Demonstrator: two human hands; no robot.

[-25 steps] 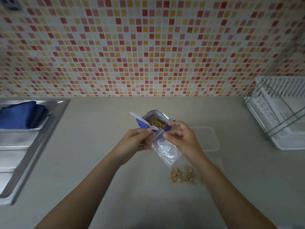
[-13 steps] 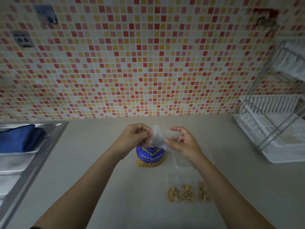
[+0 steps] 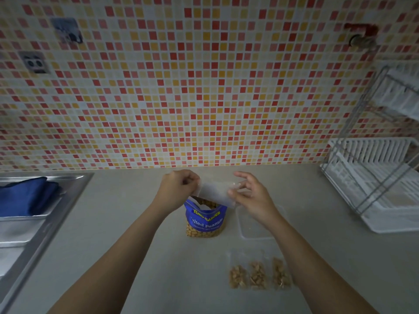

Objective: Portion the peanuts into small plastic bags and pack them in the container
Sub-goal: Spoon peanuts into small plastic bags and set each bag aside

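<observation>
Above the open peanut bag (image 3: pixel 205 219), which stands upright on the counter (image 3: pixel 140 223), both hands hold one small clear plastic bag (image 3: pixel 214 191) stretched sideways between them. A second ago this bag hung lower, mouth up, just in front of the peanut bag's opening, and it looked crumpled; half a second ago it had been lifted over the pack; now it is spread wider and flatter, so the hands have been working its mouth apart. The left hand (image 3: pixel 179 189) pinches the bag's left edge between thumb and fingertips, closed on the plastic. The right hand (image 3: pixel 248 196) grips the right edge with thumb and forefinger while its other fingers fan out loosely. I can see no peanuts inside this bag, though blur makes it hard to be sure. A white scoop, plain in the earlier view, shows now only as a pale edge at the pack's mouth, so I cannot say exactly how it sits. Three filled bags (image 3: pixel 258 274) lie side by side near the right forearm, as they did half a second ago, and the clear container (image 3: pixel 256 225) sits just right of the peanut bag, partly behind the right wrist, with nothing visible in it. My reading is that a fourth portion is beginning: once the mouth is open, scooping comes next, and packing into the container has not started.
</observation>
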